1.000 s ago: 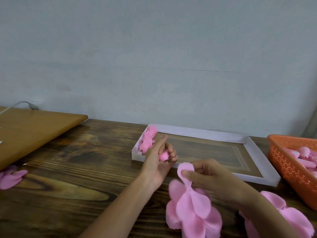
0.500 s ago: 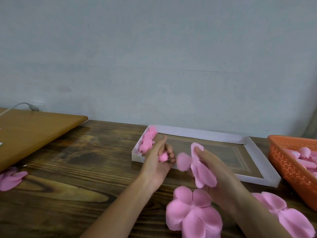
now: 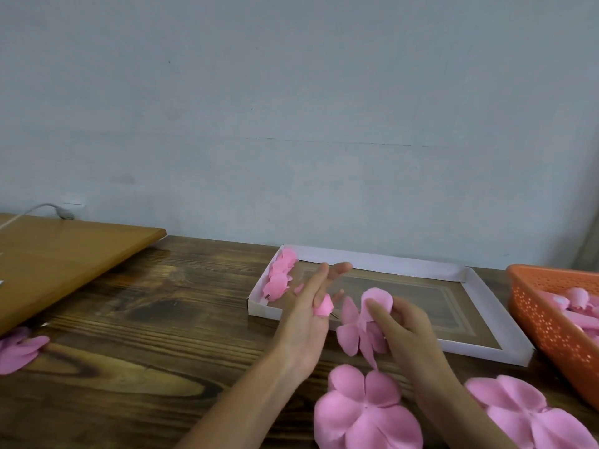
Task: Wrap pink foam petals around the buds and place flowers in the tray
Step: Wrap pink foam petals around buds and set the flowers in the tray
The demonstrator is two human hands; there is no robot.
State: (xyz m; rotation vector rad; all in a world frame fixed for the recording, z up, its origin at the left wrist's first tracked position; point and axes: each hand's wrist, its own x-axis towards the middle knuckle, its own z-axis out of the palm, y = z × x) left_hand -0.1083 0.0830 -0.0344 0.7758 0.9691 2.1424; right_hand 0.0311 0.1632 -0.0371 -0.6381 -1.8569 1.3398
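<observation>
Two hands raised, left hand (image 3: pixel 304 327) fingers straight with bud (image 3: pixel 324 308) pinched at thumb, right hand (image 3: pixel 406 333) pinching petal cluster (image 3: pixel 351 335).

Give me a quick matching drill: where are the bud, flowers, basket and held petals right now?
Things:
1. bud
2. flowers
3. basket
4. held petals

Places:
A. in the right hand
B. at the left end of the tray
C. right of the tray
D. pinched in the left hand

Pairs: 1-D, 2-B, 3-C, 4-A
</observation>
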